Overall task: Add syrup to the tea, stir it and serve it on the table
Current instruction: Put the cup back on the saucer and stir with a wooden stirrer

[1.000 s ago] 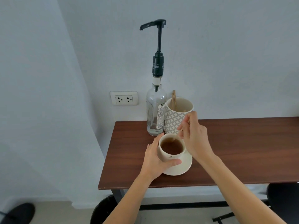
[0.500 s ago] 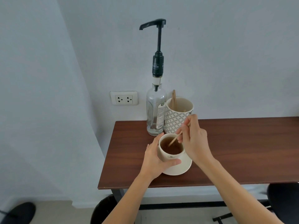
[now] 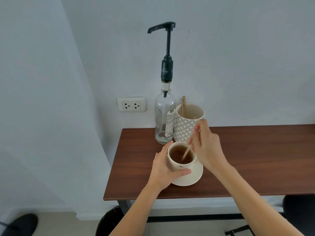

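Observation:
A cream cup of brown tea stands on a cream saucer near the left end of the brown table. My left hand wraps the cup's left side. My right hand, just right of the cup, pinches a thin wooden stir stick whose lower end dips into the tea. Behind the cup a clear glass syrup bottle with a tall black pump stands against the wall.
A patterned ceramic holder with several wooden sticks stands right of the bottle. A wall socket sits left of it. Dark round stools show under the table's front edge at the left and right.
The stick's tip has swept inside the cup from the far left toward the middle right, with my right hand shifting slightly. My left hand stays on the cup.

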Available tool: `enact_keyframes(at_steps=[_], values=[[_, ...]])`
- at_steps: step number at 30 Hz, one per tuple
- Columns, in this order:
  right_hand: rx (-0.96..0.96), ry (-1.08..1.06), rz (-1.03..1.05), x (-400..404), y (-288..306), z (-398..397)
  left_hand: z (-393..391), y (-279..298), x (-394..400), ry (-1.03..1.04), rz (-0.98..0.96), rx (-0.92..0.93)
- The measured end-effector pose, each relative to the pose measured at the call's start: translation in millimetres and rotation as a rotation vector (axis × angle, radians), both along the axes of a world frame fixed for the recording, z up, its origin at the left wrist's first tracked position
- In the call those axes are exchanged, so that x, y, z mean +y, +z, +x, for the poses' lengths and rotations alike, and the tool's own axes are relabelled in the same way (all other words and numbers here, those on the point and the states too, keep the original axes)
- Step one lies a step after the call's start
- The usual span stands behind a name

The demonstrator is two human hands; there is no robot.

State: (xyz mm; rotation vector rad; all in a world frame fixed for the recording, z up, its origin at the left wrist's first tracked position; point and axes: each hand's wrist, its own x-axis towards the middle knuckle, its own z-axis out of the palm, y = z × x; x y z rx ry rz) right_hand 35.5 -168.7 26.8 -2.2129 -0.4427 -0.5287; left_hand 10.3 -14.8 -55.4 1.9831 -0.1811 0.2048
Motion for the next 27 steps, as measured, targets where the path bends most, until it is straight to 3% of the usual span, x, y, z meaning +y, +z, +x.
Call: enact_keyframes(at_steps=[9, 13, 19, 27], values=[[-0.034, 0.011, 0.009, -9.9, 1.3, -2.3, -0.7, 1.9, -0.4, -0.006, 0.002, -0.011], [-0.198, -0.01, 0.096, -19.1, 13.1, -15.3, -1.9, 3.4, -1.1, -0.011, -0.016, -0.003], [-0.294, 0.003, 0.14, -28.2, 17.6, -32.1, -3.6, 3.1, -1.4, 0.008, -0.015, 0.013], [-0.263, -0.021, 0.164, -36.5, 20.6, -33.1, -2.9, 2.6, -3.5, 0.02, -0.042, 0.067]])
